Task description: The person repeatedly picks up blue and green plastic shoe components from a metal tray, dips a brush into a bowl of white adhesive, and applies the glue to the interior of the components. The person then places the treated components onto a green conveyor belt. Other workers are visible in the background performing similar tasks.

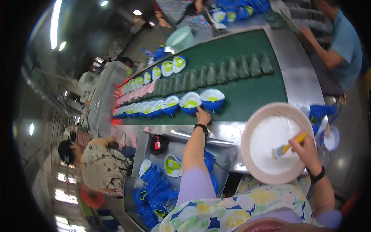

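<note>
My left hand [203, 116] is closed at the near edge of a blue shoe upper [190, 101] with white lining and a lime-green inside, on the green conveyor belt [247, 92]. Just right of it lies a similar upper [212, 99]. My right hand [306, 149] grips a paintbrush [285, 148] by its yellow handle. Its pale bristles are over a pink basin [247, 154] of white liquid [268, 135]; whether they touch the liquid is unclear.
Dark, pointed shoe-shaped pieces [211, 74] line the belt's middle, with pink ones [145, 91] farther left. Below stands a metal tray [228, 154] of blue uppers [158, 185]. A co-worker [104, 166] is at left, another [342, 50] at far right. A white tub [331, 139] stands right of the basin.
</note>
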A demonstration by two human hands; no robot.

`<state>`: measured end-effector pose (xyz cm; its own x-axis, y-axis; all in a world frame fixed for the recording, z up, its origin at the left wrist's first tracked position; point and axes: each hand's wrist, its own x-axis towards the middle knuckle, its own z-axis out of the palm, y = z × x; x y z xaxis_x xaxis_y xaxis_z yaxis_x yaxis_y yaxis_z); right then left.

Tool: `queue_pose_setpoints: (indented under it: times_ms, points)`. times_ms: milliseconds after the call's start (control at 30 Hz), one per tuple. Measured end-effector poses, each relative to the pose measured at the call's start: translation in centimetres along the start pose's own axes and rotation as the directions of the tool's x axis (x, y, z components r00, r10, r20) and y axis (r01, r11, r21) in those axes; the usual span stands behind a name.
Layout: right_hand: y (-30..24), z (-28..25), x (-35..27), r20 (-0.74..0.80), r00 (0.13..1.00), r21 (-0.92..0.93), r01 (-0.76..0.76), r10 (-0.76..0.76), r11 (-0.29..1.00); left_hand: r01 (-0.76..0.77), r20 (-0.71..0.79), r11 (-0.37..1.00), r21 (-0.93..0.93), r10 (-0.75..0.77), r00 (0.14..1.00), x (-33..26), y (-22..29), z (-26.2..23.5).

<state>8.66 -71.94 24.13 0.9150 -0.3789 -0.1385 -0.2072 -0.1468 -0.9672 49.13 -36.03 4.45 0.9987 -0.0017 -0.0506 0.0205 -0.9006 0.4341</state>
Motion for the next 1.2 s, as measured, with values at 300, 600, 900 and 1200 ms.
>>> queue_pose_setpoints:
  times_ms: [300, 600, 900, 1200]
  points:
    - [-1.0, 1.7, 0.2, 0.096, 0.984, -0.072, 0.156, -0.149, 0.985, -0.578, 0.333, 0.781, -0.236, 0.624, 0.707, -21.0, -2.4, -21.8]
    - [1.1, 3.2, -2.5, 0.193, 0.926, -0.260, 0.368, -0.326, 0.893, -0.394, 0.320, 0.915, 0.082, 0.350, 0.880, -34.8, -13.1, -12.9]
    - [0.8, 1.0, -3.5, 0.106, 0.972, -0.224, 0.231, -0.212, 0.947, -0.432, 0.154, 0.891, -0.141, 0.451, 0.879, -33.4, -5.8, -16.2]
    - [0.7, 1.8, -2.2, 0.157, 0.954, -0.360, 0.295, -0.254, 0.885, -0.149, 0.543, 0.987, -0.050, 0.153, 0.825, -26.3, -1.4, -22.5]
